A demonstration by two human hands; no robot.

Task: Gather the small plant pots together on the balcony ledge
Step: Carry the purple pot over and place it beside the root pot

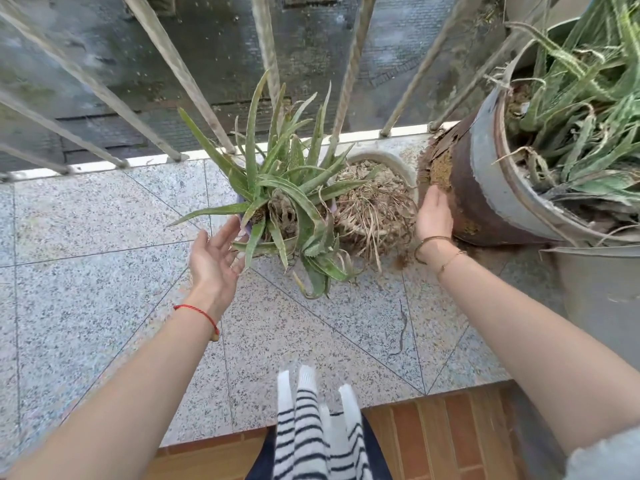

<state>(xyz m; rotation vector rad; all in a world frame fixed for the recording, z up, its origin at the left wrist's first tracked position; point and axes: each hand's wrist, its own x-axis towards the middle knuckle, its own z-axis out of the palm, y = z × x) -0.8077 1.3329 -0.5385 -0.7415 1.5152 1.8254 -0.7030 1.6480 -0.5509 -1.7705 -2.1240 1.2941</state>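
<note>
A striped garment (311, 434) is hanging nearest. On the granite ledge (104, 244), the rusty bucket (485, 188) is leaning, right hand (433, 216) lying flat against it. The aloe pot (277, 216) and dried-plant pot (377, 199) are touching; left hand (213, 254) is hovering released beside the aloe.

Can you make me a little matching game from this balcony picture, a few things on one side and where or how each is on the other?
Things:
1. aloe pot
2. pot of dried roots
3. rusty metal pot
4. left hand

Descriptions:
A. far right, its side touched by the right hand
B. open, palm up, beside the green leaves
C. in the middle, holding only brown dead growth
D. left of the pots, with spiky green leaves

Pairs: 1-D, 2-C, 3-A, 4-B
</note>
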